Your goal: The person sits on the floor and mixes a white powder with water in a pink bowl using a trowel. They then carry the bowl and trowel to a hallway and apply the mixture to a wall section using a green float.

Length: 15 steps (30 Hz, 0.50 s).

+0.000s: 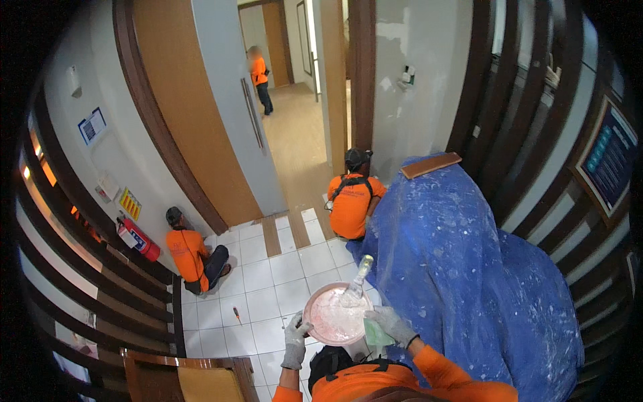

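L hand (295, 342) grips pink bowl (316, 299) at 8 o'clock, R hand (395, 325) grips green thing (376, 333) at 4 o'clock. Tilt bowl & tool (360, 273) at 1 o'clock might fall, imo.

Looks out from the wearer's head, left fisheye of the pair, single view. Points steeply down and forward, upright, unmirrored. Catches the left hand (295, 338) and right hand (394, 326) from just above, near, low in frame. Faces across the tiled floor (274, 264), past its far edge at the sliding door (231, 94), into the room beyond. Takes in side walls widely; bends slats (474, 74) toward the dark rim.
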{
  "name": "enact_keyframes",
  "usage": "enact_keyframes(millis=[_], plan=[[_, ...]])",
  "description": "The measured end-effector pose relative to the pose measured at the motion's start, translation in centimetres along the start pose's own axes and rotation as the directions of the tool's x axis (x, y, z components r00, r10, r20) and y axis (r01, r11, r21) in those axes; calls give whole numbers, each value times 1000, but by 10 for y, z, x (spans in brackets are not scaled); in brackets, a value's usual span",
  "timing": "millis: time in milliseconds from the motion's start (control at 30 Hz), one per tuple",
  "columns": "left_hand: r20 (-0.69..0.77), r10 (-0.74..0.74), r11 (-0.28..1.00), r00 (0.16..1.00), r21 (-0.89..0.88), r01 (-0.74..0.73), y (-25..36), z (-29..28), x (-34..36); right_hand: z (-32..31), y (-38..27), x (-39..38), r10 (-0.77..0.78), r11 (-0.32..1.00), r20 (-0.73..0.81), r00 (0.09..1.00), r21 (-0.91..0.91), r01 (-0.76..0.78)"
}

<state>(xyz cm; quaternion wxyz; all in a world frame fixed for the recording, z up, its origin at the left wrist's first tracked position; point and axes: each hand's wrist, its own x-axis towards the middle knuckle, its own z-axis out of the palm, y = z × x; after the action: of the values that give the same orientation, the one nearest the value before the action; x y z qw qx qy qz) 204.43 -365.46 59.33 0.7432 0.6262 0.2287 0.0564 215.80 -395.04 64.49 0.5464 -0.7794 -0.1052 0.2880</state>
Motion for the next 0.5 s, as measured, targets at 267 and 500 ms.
enact_keyframes(millis=[267,500], plan=[[-144,50,991,988,-119,-67,41,-35,150,11,-71,201,-14,999,123,992,-30,17],[-115,18,1000,993,22,-15,116,-97,329,40,-91,375,55,973,141,988,213,-84]])
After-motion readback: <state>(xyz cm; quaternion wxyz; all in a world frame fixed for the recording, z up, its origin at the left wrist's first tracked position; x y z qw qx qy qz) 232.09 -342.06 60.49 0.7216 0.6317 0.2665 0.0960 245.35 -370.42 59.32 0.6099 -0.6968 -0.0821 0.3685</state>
